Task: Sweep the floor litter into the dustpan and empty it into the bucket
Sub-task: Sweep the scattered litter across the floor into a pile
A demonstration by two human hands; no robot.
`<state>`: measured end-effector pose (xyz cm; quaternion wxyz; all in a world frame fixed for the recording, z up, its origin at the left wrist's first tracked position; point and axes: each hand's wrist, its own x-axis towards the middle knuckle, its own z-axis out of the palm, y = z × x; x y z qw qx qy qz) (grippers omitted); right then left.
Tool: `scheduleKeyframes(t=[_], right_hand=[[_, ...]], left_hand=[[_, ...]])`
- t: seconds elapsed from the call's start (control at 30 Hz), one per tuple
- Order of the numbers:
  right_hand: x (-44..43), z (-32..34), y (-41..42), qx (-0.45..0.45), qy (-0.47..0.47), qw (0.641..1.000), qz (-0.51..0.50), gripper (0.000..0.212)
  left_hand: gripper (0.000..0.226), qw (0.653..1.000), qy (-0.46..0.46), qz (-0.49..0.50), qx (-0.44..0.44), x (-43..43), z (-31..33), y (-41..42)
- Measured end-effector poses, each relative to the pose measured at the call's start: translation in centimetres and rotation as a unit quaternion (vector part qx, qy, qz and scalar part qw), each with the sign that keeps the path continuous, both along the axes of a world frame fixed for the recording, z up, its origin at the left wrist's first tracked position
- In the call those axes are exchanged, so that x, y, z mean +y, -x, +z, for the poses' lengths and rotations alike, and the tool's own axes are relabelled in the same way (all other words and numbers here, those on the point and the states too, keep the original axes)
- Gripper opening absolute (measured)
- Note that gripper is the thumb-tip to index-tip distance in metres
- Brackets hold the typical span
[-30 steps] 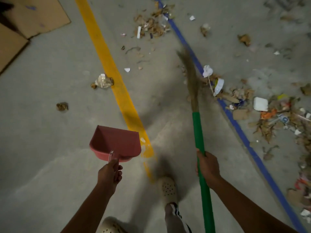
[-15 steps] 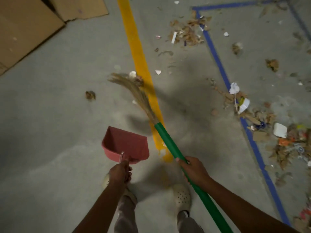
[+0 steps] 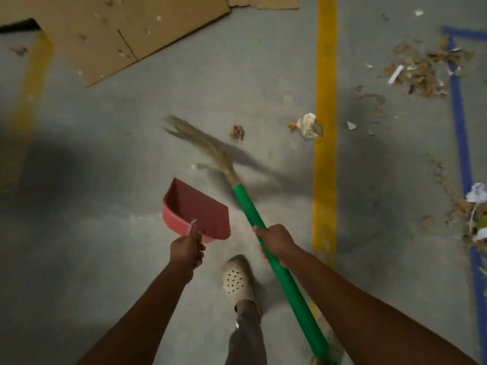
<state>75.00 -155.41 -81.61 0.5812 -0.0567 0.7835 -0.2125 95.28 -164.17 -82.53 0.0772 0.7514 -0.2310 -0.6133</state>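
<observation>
My left hand (image 3: pixel 186 251) grips the handle of a red dustpan (image 3: pixel 196 209), held above the grey floor with its mouth facing away from me. My right hand (image 3: pixel 276 239) grips the green handle of a straw broom (image 3: pixel 253 214), whose bristles (image 3: pixel 200 143) point up and left past the dustpan. A small brown scrap (image 3: pixel 236 133) lies just right of the bristles. A crumpled white paper ball (image 3: pixel 308 125) sits beside the yellow floor line (image 3: pixel 325 154). A pile of brown and white litter (image 3: pixel 424 72) lies at the upper right. No bucket is in view.
Flattened cardboard sheets (image 3: pixel 126 30) cover the floor at the upper left. A blue tape line (image 3: pixel 461 143) runs along the right, with more litter (image 3: pixel 471 204) strewn by it. My foot in a beige clog (image 3: pixel 235 280) stands between my arms.
The view has shifted left, so the lines and litter slid right. The broom swung from the right-hand litter over to the left, its bristles now beside the dustpan.
</observation>
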Motion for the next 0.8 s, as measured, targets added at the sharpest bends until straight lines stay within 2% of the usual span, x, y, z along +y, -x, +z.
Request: scheduleKeyframes(t=[0.13, 0.27, 0.37, 0.47, 0.57, 0.7, 0.8], right_hand=[[-1.4, -1.7, 2.0, 0.001, -0.034, 0.984, -0.173, 0.036], [0.1, -2.6, 6.5, 0.085, -0.056, 0.946, -0.309, 0.041], [2.3, -1.9, 10.3, 0.144, -0.068, 0.917, -0.366, 0.049], [5.3, -1.2, 12.5, 0.215, -0.088, 0.913, -0.335, 0.056], [8.3, 0.0, 12.6, 0.232, -0.048, 0.927, -0.29, 0.052], [11.1, 0.4, 12.0, 0.184, -0.005, 0.956, -0.229, 0.038], [13.1, -1.7, 12.7, 0.123, -0.021, 0.98, -0.153, 0.036]], left_hand=[[0.026, 1.0, -0.001, -0.001, 0.019, -1.5, -0.2, 0.7], [0.025, 0.999, 0.001, -0.034, 0.031, -1.7, -0.3, 2.8], [0.025, 0.997, -0.003, -0.065, 0.031, -1.5, -0.5, 5.1], [0.026, 0.995, -0.013, -0.1, 0.025, -1.0, -0.9, 8.0], [0.029, 0.991, -0.02, -0.129, 0.016, -0.6, -1.0, 11.3], [0.022, 0.99, -0.02, -0.139, 0.0, 0.2, -0.8, 15.1], [0.026, 0.984, -0.017, -0.177, -0.023, 0.9, -0.5, 17.6]])
